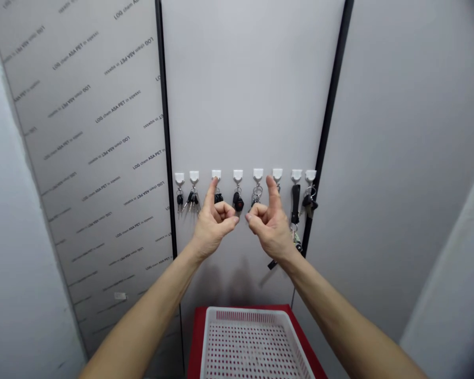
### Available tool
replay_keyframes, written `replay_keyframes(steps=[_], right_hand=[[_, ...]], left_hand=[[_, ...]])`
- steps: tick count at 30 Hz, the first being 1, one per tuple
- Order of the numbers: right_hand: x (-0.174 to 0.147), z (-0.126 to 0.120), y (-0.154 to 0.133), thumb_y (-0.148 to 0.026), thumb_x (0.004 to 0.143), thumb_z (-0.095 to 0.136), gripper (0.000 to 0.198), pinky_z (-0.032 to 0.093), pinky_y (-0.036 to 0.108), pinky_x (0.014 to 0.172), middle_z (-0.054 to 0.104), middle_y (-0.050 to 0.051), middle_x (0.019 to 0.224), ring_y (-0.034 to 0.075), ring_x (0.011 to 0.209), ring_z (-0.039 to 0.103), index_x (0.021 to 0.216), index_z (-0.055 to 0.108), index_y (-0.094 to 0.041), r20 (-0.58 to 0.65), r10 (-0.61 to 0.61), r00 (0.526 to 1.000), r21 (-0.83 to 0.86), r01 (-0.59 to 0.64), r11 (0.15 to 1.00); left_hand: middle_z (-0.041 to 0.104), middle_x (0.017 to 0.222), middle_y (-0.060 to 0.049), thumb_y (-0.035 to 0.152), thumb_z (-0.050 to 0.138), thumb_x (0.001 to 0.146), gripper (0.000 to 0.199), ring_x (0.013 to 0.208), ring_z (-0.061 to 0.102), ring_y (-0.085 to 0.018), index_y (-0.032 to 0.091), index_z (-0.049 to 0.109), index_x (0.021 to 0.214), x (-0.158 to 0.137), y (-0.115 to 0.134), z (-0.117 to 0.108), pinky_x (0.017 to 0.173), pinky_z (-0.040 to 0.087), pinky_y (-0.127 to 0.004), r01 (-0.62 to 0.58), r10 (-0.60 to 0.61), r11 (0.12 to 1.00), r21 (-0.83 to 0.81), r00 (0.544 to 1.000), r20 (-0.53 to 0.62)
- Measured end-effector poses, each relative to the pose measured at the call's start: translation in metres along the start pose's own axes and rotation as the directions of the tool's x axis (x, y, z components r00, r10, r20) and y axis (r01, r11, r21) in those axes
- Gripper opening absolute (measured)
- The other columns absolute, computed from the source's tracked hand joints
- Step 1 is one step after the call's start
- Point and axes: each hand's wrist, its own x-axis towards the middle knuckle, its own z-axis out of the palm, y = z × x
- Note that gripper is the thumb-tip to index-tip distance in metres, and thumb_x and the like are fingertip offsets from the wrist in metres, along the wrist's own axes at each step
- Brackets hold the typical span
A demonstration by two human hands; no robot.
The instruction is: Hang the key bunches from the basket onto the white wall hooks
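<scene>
My two hands are raised in front of a pale panel (pixel 250 95), apart from each other, pinching nothing: on each, the index finger points up, the other fingers curl in, and the thumb reaches toward the opposite hand. Eight white hooks run in a row across the panel, and the keys (pixel 238 201) hang from them in bunches. My left hand (pixel 213 226) is in front of the third hook (pixel 217 172) from the left; its fingertip overlaps that hook, and I cannot tell whether it touches. My right hand (pixel 272 226) has its fingertip just beside the sixth hook (pixel 277 172), mostly covering the bunch there. A long black fob (pixel 295 202) hangs from the seventh, its lower end running behind my wrist, where a dark piece (pixel 272 265) pokes out that I can't identify.

Below, a white plastic basket (pixel 246 316) sits on a red surface (pixel 196 331), red showing through the slots of its floor. Its near end is cut off by the lower edge of my view.
</scene>
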Motion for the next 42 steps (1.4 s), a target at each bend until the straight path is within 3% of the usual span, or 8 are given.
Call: replay_keyframes(steps=[6, 9, 13, 15, 23, 29, 34, 42], right_hand=[[0.003, 0.007, 0.001, -0.013, 0.067, 0.041, 0.069, 0.030, 0.020, 0.040, 0.033, -0.008, 0.048, 0.006, 0.039, 0.030, 0.120, -0.001, -0.028, 0.028, 0.013, 1.000, -0.002, -0.013, 1.000], [0.006, 0.007, 0.013, -0.015, 0.066, 0.041, 0.061, 0.031, 0.018, 0.041, 0.033, -0.008, 0.048, 0.005, 0.040, 0.031, 0.118, 0.012, -0.024, 0.038, 0.057, 0.998, -0.073, -0.054, 0.996], [0.014, 0.004, 0.038, -0.020, 0.064, 0.042, 0.038, 0.033, 0.019, 0.045, 0.039, -0.006, 0.051, 0.005, 0.044, 0.036, 0.101, 0.040, -0.015, -0.010, 0.176, 0.984, -0.262, -0.172, 0.949], [0.020, 0.006, 0.046, -0.022, 0.063, 0.042, 0.033, 0.035, 0.020, 0.049, 0.045, -0.003, 0.057, 0.007, 0.049, 0.041, 0.095, 0.044, -0.015, -0.036, 0.198, 0.979, -0.319, -0.199, 0.927], [0.053, 0.048, 0.058, -0.033, 0.062, 0.045, 0.030, 0.035, 0.024, 0.054, 0.055, 0.002, 0.071, 0.012, 0.059, 0.048, 0.088, 0.045, -0.018, -0.105, 0.202, 0.974, -0.576, -0.225, 0.786], [0.063, 0.060, 0.068, -0.032, 0.062, 0.044, 0.027, 0.033, 0.023, 0.053, 0.053, 0.001, 0.061, 0.013, 0.057, 0.048, 0.085, 0.044, -0.017, -0.201, 0.175, 0.964, -0.600, -0.262, 0.756], [0.065, 0.054, 0.060, -0.029, 0.060, 0.043, 0.026, 0.033, 0.023, 0.051, 0.049, -0.001, 0.056, 0.012, 0.052, 0.045, 0.082, 0.045, -0.017, -0.252, 0.114, 0.961, -0.557, -0.241, 0.795], [0.103, 0.058, 0.031, -0.027, 0.058, 0.043, 0.027, 0.034, 0.022, 0.053, 0.047, -0.002, 0.057, 0.010, 0.053, 0.043, 0.083, 0.048, -0.015, -0.189, -0.098, 0.977, -0.480, -0.005, 0.877]], left_hand=[[0.039, 0.052, 0.008, 0.012, 0.051, 0.058, 0.077, 0.046, 0.037, -0.003, 0.026, 0.007, 0.119, -0.001, -0.002, -0.001, 0.047, 0.033, -0.017, 0.011, -0.010, 0.999, 0.035, 0.999, -0.031], [0.042, 0.057, 0.006, 0.015, 0.051, 0.060, 0.068, 0.050, 0.040, -0.005, 0.023, 0.015, 0.117, 0.001, -0.012, -0.016, 0.051, 0.036, -0.018, 0.020, 0.006, 0.988, 0.152, 0.985, -0.174], [0.047, 0.087, -0.003, 0.023, 0.053, 0.059, 0.056, 0.077, 0.045, -0.012, 0.020, 0.028, 0.109, 0.007, -0.032, -0.057, 0.068, 0.038, -0.025, 0.109, 0.208, 0.859, 0.500, 0.819, -0.535], [0.042, 0.099, -0.006, 0.026, 0.055, 0.057, 0.055, 0.090, 0.041, -0.016, 0.019, 0.031, 0.106, 0.010, -0.042, -0.076, 0.076, 0.035, -0.030, 0.200, 0.309, 0.739, 0.644, 0.748, -0.587], [0.033, 0.108, -0.008, 0.021, 0.052, 0.060, 0.046, 0.099, 0.036, -0.022, 0.020, 0.037, 0.103, 0.019, -0.076, -0.080, 0.081, 0.034, -0.035, 0.264, 0.359, 0.442, 0.857, 0.824, -0.439], [0.040, 0.098, -0.007, 0.019, 0.040, 0.069, 0.020, 0.086, 0.046, -0.015, 0.017, 0.051, 0.086, 0.026, -0.067, -0.096, 0.075, 0.039, -0.027, 0.159, 0.423, 0.468, 0.869, 0.823, -0.379], [0.049, 0.083, -0.004, 0.018, 0.042, 0.068, 0.016, 0.075, 0.049, -0.012, 0.016, 0.056, 0.075, 0.028, -0.049, -0.112, 0.069, 0.041, -0.024, 0.032, 0.423, 0.451, 0.892, 0.872, -0.245], [0.055, 0.070, -0.002, 0.020, 0.045, 0.065, 0.016, 0.065, 0.050, -0.010, 0.016, 0.059, 0.071, 0.061, -0.003, -0.128, 0.063, 0.039, -0.022, -0.083, 0.346, 0.471, 0.878, 0.933, -0.097]])
